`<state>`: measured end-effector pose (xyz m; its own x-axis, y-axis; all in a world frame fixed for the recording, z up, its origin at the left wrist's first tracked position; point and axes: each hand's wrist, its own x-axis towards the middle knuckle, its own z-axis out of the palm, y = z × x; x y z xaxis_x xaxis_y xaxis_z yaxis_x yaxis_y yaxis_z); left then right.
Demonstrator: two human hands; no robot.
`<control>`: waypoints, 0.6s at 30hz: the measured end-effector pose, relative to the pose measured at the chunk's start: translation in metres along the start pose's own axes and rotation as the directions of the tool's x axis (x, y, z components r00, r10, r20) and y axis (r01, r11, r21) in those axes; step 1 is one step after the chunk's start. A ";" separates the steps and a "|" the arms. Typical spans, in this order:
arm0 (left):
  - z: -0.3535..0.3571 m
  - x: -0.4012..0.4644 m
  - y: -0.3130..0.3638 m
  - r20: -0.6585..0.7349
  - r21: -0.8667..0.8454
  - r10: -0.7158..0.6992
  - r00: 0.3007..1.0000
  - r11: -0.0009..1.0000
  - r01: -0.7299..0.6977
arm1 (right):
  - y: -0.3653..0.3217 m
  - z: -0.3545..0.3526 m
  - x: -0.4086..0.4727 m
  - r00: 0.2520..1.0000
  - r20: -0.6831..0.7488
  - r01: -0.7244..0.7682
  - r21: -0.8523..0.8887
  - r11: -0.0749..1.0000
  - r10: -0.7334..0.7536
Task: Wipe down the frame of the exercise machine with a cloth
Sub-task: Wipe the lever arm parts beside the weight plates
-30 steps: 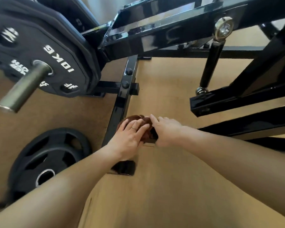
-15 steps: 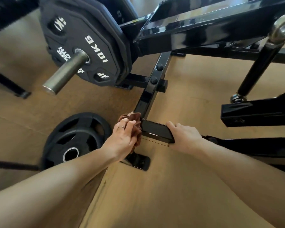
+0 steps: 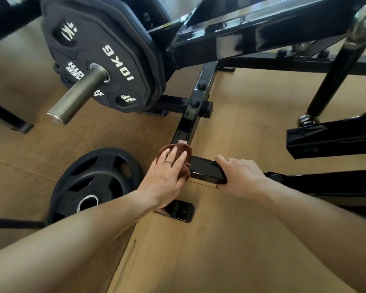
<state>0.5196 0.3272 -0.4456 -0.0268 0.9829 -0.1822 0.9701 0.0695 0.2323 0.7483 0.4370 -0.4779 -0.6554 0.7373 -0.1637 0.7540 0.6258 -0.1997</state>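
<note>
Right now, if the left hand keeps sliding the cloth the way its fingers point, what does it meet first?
The left hand presses the brown cloth at the base of the black upright bar; going on, it likely meets that bar first, though depth is unclear.

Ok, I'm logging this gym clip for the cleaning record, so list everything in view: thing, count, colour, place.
cloth: one, brown, bunched on the low frame bar under the left hand.
machine frame: one, glossy black, bars across the top, centre and right.
mounted weight plates: at least two stacked, black, front one marked 10KG, upper left on the sleeve.
steel sleeve: one, grey metal, sticking out of the plates.
loose weight plate: one, black, flat on the floor at left.
floor: tan.
left hand: fingers straight, pressing the cloth onto the bar.
right hand: gripping the bar's end.
</note>
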 end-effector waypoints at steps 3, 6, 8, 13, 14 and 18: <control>-0.002 0.036 -0.008 -0.016 -0.015 0.060 0.998 0.998 -0.060 | 0.001 0.001 0.003 1.000 -0.001 0.012 0.009 1.000 -0.012; -0.008 0.078 -0.009 -0.054 -0.115 0.032 0.998 0.993 -0.038 | 0.002 0.004 0.005 1.000 -0.009 0.020 -0.007 1.000 -0.020; -0.009 0.100 0.001 -0.089 -0.118 -0.019 0.996 0.993 0.008 | 0.002 0.006 0.005 1.000 -0.005 0.017 0.004 1.000 -0.017; -0.005 0.067 -0.005 -0.124 -0.240 0.006 0.992 0.970 -0.036 | 0.000 0.004 0.001 1.000 -0.010 0.002 0.011 1.000 -0.002; -0.002 0.050 -0.010 -0.129 -0.253 0.026 0.991 0.966 -0.058 | -0.001 0.005 0.000 1.000 -0.025 -0.006 -0.002 1.000 0.006; 0.011 0.001 -0.020 -0.113 -0.154 0.122 0.986 0.978 -0.139 | -0.006 0.010 -0.001 0.994 -0.111 -0.022 -0.042 0.999 0.017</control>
<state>0.5029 0.3252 -0.4610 0.0650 0.9969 -0.0437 0.9156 -0.0421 0.3999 0.7437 0.4296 -0.4862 -0.6337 0.7713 -0.0592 0.7691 0.6199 -0.1555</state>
